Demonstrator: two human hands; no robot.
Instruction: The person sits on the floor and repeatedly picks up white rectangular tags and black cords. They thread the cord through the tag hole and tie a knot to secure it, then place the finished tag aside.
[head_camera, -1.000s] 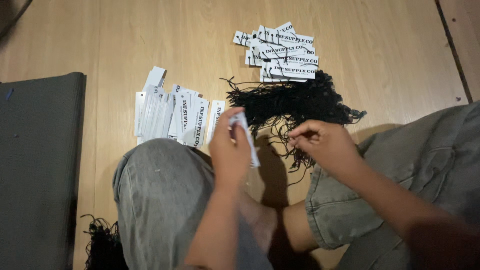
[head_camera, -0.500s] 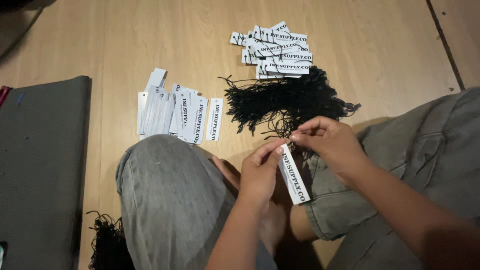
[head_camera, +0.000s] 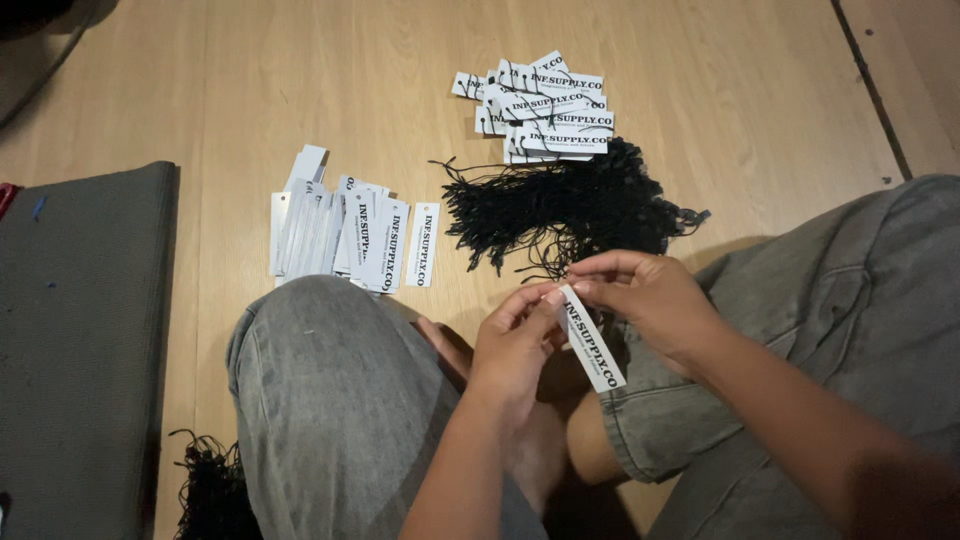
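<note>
My left hand (head_camera: 515, 345) and my right hand (head_camera: 650, 298) meet over my lap, both pinching the top end of one white paper tag (head_camera: 592, 338) with black print. The tag hangs down and to the right between them. Just beyond my hands lies a heap of black strings (head_camera: 570, 210) on the wooden floor. A row of loose white tags (head_camera: 350, 230) lies to the left of the strings. A pile of tags with strings attached (head_camera: 540, 112) sits farther away, behind the heap.
A dark grey mat (head_camera: 75, 340) covers the floor at the left. My knees in grey trousers (head_camera: 330, 400) fill the foreground. Another bunch of black strings (head_camera: 205, 485) lies by my left knee.
My left hand carried a white tag from the loose row over to my right hand. Both hands now hold it together, slightly lower and more central than before.
</note>
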